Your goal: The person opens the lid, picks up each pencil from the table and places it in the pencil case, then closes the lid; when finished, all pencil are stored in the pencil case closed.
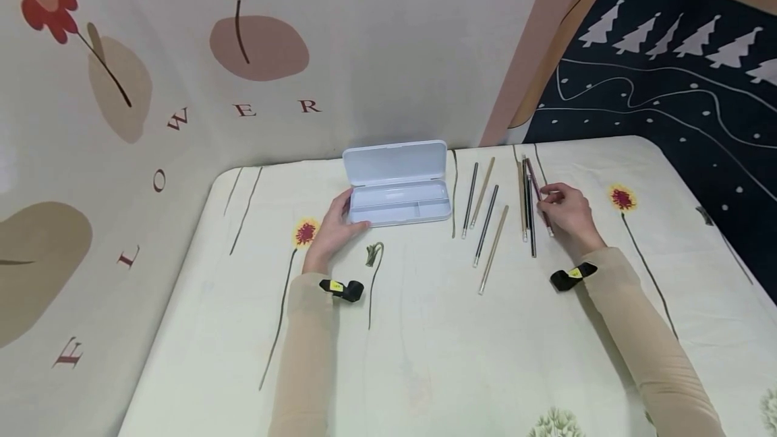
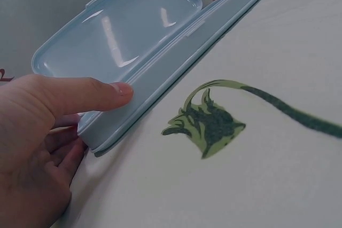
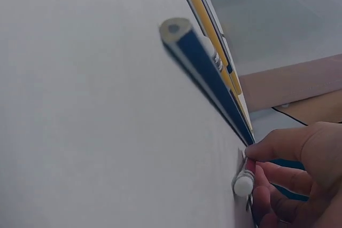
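Note:
A light blue pencil case (image 1: 385, 206) lies with its hinged lid (image 1: 394, 162) up, and no pencils show in its compartments. My left hand (image 1: 336, 229) grips its left end. In the left wrist view the thumb (image 2: 96, 94) presses the case's front wall, with the other fingers around the end. To the right, my right hand (image 1: 569, 213) pinches a dark red pencil (image 1: 537, 184). Its white eraser (image 3: 244, 185) shows just below the fingertips in the right wrist view. Directly beside it lies a dark blue pencil (image 3: 211, 78), its unsharpened end toward the camera.
Several dark and yellowish pencils (image 1: 486, 224) lie loosely between the case and my right hand. The white tablecloth (image 1: 413, 329) has printed flowers and stems. A hanging cloth (image 1: 400, 52) rises behind the table, and a dark tree-patterned cloth (image 1: 655, 86) hangs at the right.

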### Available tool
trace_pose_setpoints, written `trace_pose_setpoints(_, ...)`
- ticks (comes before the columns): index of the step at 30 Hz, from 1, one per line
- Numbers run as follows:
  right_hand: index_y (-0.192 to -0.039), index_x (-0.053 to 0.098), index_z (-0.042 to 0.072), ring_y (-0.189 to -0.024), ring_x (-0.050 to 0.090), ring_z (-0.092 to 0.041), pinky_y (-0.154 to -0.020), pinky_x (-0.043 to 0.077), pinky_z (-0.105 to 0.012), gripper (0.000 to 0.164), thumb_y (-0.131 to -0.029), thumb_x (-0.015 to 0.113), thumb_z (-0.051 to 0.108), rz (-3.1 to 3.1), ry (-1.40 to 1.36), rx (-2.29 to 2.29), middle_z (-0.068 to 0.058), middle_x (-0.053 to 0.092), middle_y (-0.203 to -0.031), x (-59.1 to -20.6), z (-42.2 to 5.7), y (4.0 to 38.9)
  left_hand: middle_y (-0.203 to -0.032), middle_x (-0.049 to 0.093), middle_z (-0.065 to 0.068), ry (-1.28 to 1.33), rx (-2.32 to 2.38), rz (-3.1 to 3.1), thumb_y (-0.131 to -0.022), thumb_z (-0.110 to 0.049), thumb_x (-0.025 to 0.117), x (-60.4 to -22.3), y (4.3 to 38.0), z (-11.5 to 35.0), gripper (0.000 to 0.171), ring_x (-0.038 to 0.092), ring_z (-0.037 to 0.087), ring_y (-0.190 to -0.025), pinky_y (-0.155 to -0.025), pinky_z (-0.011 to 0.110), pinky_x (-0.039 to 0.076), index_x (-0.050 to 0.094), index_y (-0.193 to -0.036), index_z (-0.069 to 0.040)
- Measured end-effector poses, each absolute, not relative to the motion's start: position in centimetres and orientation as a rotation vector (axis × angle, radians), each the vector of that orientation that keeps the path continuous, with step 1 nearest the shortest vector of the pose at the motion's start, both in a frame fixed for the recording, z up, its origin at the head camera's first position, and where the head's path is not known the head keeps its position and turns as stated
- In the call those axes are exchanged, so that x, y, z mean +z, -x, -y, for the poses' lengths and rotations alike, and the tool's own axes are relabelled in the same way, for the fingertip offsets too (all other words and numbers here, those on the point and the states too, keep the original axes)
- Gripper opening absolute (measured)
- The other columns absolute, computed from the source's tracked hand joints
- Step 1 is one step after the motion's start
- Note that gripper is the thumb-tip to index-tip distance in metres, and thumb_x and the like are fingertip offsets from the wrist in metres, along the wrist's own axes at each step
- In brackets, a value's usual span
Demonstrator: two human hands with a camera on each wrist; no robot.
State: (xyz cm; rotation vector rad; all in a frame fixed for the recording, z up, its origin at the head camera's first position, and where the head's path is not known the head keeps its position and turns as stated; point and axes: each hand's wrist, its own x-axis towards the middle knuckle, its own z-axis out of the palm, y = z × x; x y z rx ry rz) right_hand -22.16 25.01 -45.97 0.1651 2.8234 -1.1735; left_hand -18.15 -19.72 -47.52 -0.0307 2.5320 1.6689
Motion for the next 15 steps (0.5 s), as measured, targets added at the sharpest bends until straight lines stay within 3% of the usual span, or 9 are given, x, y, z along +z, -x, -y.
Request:
trace_pose_setpoints(7, -0.126, 0.056, -0.005, -0.074, 0.056, -0.016, -0.053, 0.048, -0.019, 0.036, -0.092, 0.054, 0.008, -2.755, -0.175, -1.302, -0.021, 0.057, -0.104, -45.94, -25.52, 21.82, -0.154, 0.027, 0.016, 0.006, 1.682, -2.529, -0.08, -0.003, 0.074, -47.65, 18.16, 19.75, 0.087, 0.024, 0.029, -0.141, -0.116, 0.039, 0.017, 0.025, -0.151, -0.005)
trace_pose_setpoints(15, -0.126, 0.057, -0.004, -0.085, 0.052, -0.02, -0.056, 0.045, -0.017, 0.035, -0.095, 0.053, 0.01, -2.741, -0.118, -1.374, -0.021, 0.056, -0.108, -45.71, -25.96, 21.36, -0.154, 0.028, 0.016, -0.001, 1.68, -2.541, -0.079, -0.003, 0.074, -47.63, 18.14, 19.89, 0.087, 0.025, 0.03, -0.141, -0.116, 0.039, 0.018, 0.025, -0.151, -0.005)
